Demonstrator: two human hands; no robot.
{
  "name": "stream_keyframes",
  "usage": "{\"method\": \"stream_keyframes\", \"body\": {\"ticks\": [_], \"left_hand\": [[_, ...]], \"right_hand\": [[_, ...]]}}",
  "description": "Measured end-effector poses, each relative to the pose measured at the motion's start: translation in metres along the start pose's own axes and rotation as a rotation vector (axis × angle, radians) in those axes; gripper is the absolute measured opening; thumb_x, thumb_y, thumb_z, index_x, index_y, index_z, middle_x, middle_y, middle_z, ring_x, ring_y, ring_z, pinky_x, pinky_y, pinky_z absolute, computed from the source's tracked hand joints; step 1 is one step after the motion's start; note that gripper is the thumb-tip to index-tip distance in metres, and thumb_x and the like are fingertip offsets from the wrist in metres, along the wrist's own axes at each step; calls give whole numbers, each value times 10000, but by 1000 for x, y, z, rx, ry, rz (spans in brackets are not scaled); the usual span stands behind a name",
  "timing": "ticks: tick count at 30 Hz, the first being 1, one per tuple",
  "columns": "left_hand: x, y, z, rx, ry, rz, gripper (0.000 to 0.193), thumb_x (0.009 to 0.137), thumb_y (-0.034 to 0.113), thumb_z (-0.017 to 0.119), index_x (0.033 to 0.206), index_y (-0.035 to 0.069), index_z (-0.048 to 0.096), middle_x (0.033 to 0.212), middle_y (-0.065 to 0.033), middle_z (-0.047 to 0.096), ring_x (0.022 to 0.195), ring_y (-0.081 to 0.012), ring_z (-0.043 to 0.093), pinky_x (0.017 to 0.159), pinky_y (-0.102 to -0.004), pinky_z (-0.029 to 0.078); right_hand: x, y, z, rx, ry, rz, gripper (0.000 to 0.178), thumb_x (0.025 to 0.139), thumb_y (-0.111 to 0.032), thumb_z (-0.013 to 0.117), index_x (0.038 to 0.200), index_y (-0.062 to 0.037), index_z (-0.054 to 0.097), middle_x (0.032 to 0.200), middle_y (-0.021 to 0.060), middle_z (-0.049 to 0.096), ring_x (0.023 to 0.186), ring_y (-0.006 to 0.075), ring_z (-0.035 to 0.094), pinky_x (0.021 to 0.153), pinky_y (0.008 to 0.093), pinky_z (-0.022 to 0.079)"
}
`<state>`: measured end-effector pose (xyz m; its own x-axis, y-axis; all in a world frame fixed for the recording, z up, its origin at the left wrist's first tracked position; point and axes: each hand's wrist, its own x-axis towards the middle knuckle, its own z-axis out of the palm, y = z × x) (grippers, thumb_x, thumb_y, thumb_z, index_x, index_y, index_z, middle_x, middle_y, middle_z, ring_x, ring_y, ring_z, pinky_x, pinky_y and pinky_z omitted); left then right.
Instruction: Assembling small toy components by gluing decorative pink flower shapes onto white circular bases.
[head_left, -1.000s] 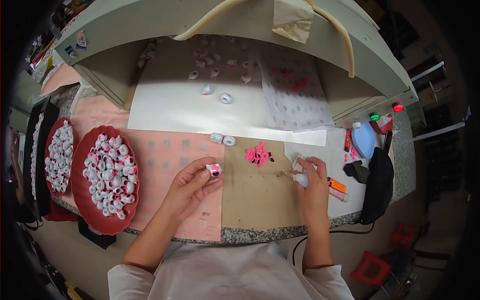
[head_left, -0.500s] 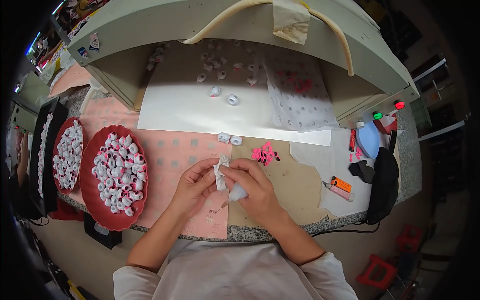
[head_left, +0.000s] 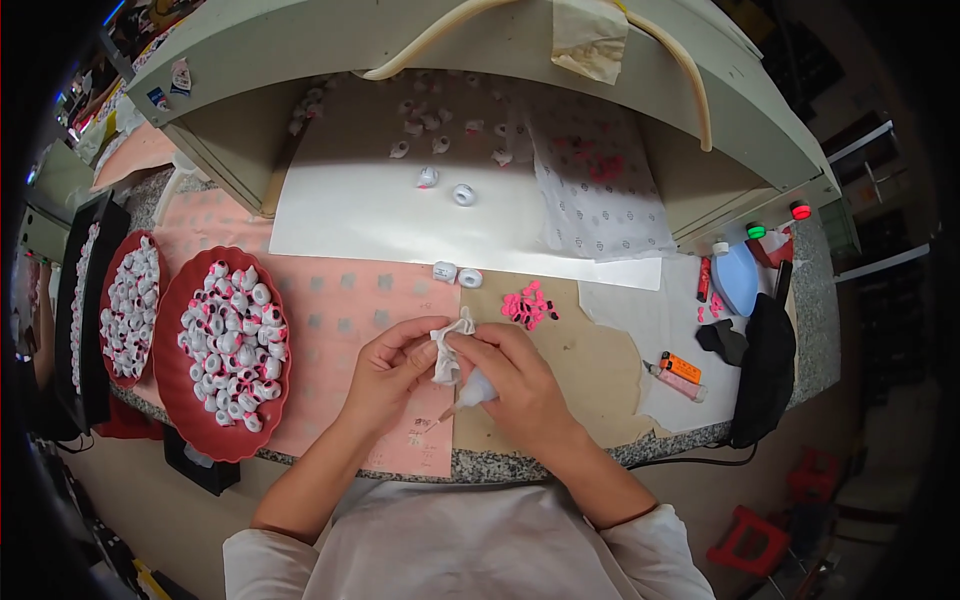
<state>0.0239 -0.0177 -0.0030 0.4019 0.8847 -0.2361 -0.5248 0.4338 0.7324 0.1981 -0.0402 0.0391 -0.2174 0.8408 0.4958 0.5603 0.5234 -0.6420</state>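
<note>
**Apparent Wiping Step**

Left hand [head_left: 385, 375] and right hand [head_left: 513, 386], fingers closed, pinch a white tissue [head_left: 447, 361]; anything inside is hidden. The right grip also holds a needle-tipped bottle [head_left: 477, 388] at the tissue's five o'clock; the next move seemingly calls for keeping it clear.

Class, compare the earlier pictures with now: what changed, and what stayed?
The right hand, with the bottle and crumpled tissue, has moved left to meet the left hand. Both hands now grip the tissue; the piece the left hand held is hidden. The pink bits and large red bowl stayed put.
</note>
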Motion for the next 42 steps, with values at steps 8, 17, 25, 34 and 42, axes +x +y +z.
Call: {"method": "stream_keyframes", "body": {"ticks": [8, 17, 25, 34, 42], "left_hand": [[-3, 5, 0, -91, 21, -52, 269, 912, 50, 528, 1180, 30, 547, 1058, -68, 611, 964, -148, 608, 901, -306, 511], [-3, -2, -3, -35, -5, -7, 281, 910, 59, 538, 1189, 31, 541, 1006, -41, 612, 977, -134, 601, 905, -296, 508], [-3, 10, -11, -145, 13, -24, 315, 921, 68, 520, 1235, 50, 510, 1077, -53, 604, 1053, -175, 585, 927, -317, 495], [-6, 14, -15, -179, -35, -57, 308, 916, 62, 524, 1224, 53, 509, 1162, -104, 580, 1063, -193, 583, 936, -317, 490], [-3, 9, -11, -166, -98, -22, 245, 907, 47, 537, 1152, 48, 541, 1138, -105, 595, 1049, -180, 585, 911, -306, 493]], "right_hand": [[-18, 15, 9, -11, 9, -6, 425, 623, 111, 679, 1028, -7, 625, 913, 112, 551, 779, 240, 587, 634, 302, 511], [-9, 6, 10, 35, 63, -14, 381, 631, 132, 660, 988, 0, 640, 925, 116, 558, 741, 224, 599, 608, 290, 502], [-28, 4, -23, 134, -121, 103, 335, 661, 84, 694, 973, -35, 665, 909, 80, 589, 771, 194, 612, 632, 277, 514], [-3, 3, -7, 388, -88, 406, 348, 729, 42, 688, 1062, -48, 645, 1004, 53, 569, 821, 111, 577, 715, 240, 479], [2, 5, 26, 741, -58, 592, 356, 800, -6, 666, 1145, -34, 584, 983, 30, 558, 805, 74, 550, 682, 209, 456]]}}
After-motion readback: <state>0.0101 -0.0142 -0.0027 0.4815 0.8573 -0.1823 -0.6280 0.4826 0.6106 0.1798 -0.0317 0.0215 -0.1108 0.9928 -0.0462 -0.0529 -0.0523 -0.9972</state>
